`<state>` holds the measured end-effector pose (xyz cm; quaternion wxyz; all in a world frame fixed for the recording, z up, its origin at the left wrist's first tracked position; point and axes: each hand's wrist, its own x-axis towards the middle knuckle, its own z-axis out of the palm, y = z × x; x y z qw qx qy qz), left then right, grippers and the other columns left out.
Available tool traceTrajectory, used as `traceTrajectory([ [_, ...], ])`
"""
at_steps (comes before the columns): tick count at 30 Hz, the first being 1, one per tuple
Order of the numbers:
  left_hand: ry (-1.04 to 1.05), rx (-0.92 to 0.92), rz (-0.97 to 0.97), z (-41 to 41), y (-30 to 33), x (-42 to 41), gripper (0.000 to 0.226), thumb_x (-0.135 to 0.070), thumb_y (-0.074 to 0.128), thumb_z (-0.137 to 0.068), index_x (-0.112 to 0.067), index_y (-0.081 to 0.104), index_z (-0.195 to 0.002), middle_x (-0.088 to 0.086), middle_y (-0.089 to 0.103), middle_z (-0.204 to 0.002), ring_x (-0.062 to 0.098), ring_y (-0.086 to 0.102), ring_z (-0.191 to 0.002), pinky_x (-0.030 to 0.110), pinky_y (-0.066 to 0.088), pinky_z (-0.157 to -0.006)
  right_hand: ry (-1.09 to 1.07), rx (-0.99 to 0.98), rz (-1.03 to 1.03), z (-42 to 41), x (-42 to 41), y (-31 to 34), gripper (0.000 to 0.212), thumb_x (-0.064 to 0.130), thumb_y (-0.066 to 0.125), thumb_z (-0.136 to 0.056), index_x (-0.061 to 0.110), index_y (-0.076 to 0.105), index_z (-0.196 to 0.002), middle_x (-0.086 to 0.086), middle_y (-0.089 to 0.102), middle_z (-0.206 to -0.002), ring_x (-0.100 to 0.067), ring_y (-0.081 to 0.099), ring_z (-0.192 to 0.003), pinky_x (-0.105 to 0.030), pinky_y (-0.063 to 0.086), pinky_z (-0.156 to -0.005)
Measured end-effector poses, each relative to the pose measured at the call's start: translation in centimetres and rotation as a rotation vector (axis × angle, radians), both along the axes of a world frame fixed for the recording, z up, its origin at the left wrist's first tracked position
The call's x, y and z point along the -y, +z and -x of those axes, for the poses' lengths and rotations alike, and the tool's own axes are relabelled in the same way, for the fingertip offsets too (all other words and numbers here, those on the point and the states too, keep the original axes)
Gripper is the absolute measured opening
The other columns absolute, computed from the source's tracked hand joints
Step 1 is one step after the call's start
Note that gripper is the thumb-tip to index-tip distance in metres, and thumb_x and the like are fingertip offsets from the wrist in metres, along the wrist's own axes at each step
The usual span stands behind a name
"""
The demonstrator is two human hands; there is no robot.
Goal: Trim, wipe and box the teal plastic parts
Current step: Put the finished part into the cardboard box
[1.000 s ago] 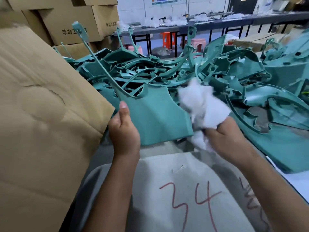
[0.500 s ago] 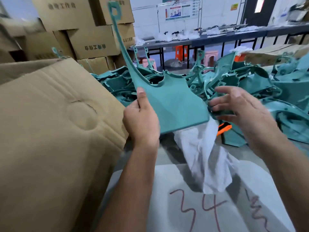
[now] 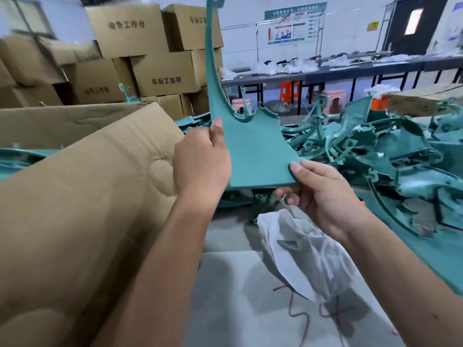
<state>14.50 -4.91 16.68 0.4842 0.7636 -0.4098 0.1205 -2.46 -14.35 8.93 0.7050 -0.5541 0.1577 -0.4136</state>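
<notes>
Bright, even indoor light, soft shadows, wide-angle bending and slight blur at edges.

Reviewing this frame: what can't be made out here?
- Teal part: the tip of its long arm is cut off by the head view's top edge.
- Left hand: fingers hidden behind the part; only the thumb shows.
- White cloth: it hangs under the right hand, but whether that hand holds it is hidden.

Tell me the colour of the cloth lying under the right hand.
White, slightly translucent cloth, seen in the head view, the only one.
</notes>
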Motion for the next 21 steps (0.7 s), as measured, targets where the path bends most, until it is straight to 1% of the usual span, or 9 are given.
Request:
traceTrajectory([
  [2, 0.042, 0.074, -0.043, -0.6, 0.9, -1.3, 0.06, -0.049, 0.032, -0.109, -0.011, 0.052, -0.068, 0.007, 0.06, -0.07, 0.035, 0.057, -0.073, 0.044, 0.04, -0.064, -0.059, 0.02, 0.018, -1.0, -0.5, 1.2, 0.024, 0.012, 0.056, -0.104, 0.009, 0.078, -0.095, -0.014, 0.075, -0.082, -0.017, 0.07, -0.059, -0.019, 0.052, -0.047],
  [4, 0.086, 0.122, -0.072, -1.5, 1.9, -3.3, 0.06, -0.052, 0.029, -0.109, -0.013, 0.059, -0.074, 0.006, 0.064, -0.075, 0.031, 0.061, -0.075, 0.045, 0.048, -0.067, -0.073, 0.041, 0.024, -2.3, -1.1, 2.8, 0.017, 0.01, 0.056, -0.104, 0.004, 0.072, -0.102, -0.009, 0.074, -0.077, -0.014, 0.068, -0.054, -0.017, 0.05, -0.045],
  [6, 0.124, 0.153, -0.079, -2.6, 3.1, -5.7, 0.057, -0.053, 0.029, -0.108, -0.017, 0.059, -0.075, 0.001, 0.064, -0.074, 0.026, 0.059, -0.073, 0.042, 0.041, -0.065, -0.058, 0.062, 0.017, -4.1, -2.0, 4.7, 0.015, 0.01, 0.057, -0.103, 0.002, 0.07, -0.106, -0.007, 0.072, -0.072, -0.013, 0.064, -0.05, -0.017, 0.048, -0.043],
  [8, 0.201, 0.156, -0.062, -3.8, 4.9, -8.1, 0.057, -0.052, 0.031, -0.108, -0.017, 0.054, -0.07, 0.0, 0.057, -0.07, 0.028, 0.052, -0.072, 0.038, 0.03, -0.068, -0.023, 0.064, 0.007, -6.6, -3.2, 7.0, 0.014, 0.008, 0.057, -0.103, 0.003, 0.069, -0.105, -0.005, 0.07, -0.068, -0.012, 0.06, -0.046, -0.016, 0.044, -0.041],
  [10, 0.309, 0.126, -0.041, -5.1, 7.4, -10.1, 0.056, -0.052, 0.033, -0.108, -0.015, 0.052, -0.069, 0.003, 0.053, -0.069, 0.032, 0.048, -0.076, 0.036, 0.028, -0.07, 0.02, 0.054, -0.031, -9.7, -4.6, 9.5, 0.013, 0.009, 0.057, -0.104, 0.004, 0.068, -0.101, -0.002, 0.068, -0.066, -0.009, 0.056, -0.044, -0.014, 0.04, -0.038],
  [12, 0.399, 0.103, 0.002, -6.6, 9.7, -11.9, 0.052, -0.051, 0.037, -0.107, -0.013, 0.065, -0.086, 0.01, 0.061, -0.082, 0.037, 0.052, -0.087, 0.036, 0.031, -0.074, 0.065, 0.045, -0.07, -12.7, -5.9, 12.3, 0.012, 0.011, 0.059, -0.104, 0.005, 0.066, -0.096, -0.001, 0.066, -0.064, -0.006, 0.054, -0.043, -0.012, 0.037, -0.037],
  [15, 0.502, 0.028, -0.008, -8.9, 11.6, -16.0, 0.044, -0.047, 0.04, -0.107, -0.011, 0.066, -0.109, 0.012, 0.069, -0.108, 0.037, 0.059, -0.105, 0.037, 0.04, -0.081, 0.119, -0.011, -0.064, -17.0, -8.0, 15.9, 0.014, 0.012, 0.065, -0.102, 0.005, 0.064, -0.09, -0.011, 0.065, -0.082, -0.006, 0.053, -0.043, -0.01, 0.039, -0.037],
  [18, 0.578, -0.08, -0.002, -9.5, 11.7, -19.1, 0.04, -0.046, 0.039, -0.106, -0.014, 0.064, -0.107, 0.007, 0.069, -0.104, 0.032, 0.063, -0.1, 0.039, 0.046, -0.087, 0.186, -0.063, -0.039, -20.3, -9.7, 18.3, 0.014, 0.014, 0.067, -0.101, 0.003, 0.064, -0.093, -0.013, 0.062, -0.093, -0.005, 0.051, -0.042, -0.01, 0.04, -0.038],
  [21, 0.586, -0.169, 0.111, -8.8, 11.4, -19.8, 0.032, -0.042, 0.043, -0.104, -0.016, 0.06, -0.11, 0.003, 0.069, -0.109, 0.032, 0.065, -0.105, 0.043, 0.051, -0.093, 0.183, -0.095, -0.006, -23.1, -11.3, 19.5, 0.017, 0.017, 0.07, -0.1, 0.0, 0.068, -0.102, -0.012, 0.064, -0.09, -0.005, 0.053, -0.044, -0.012, 0.045, -0.041],
])
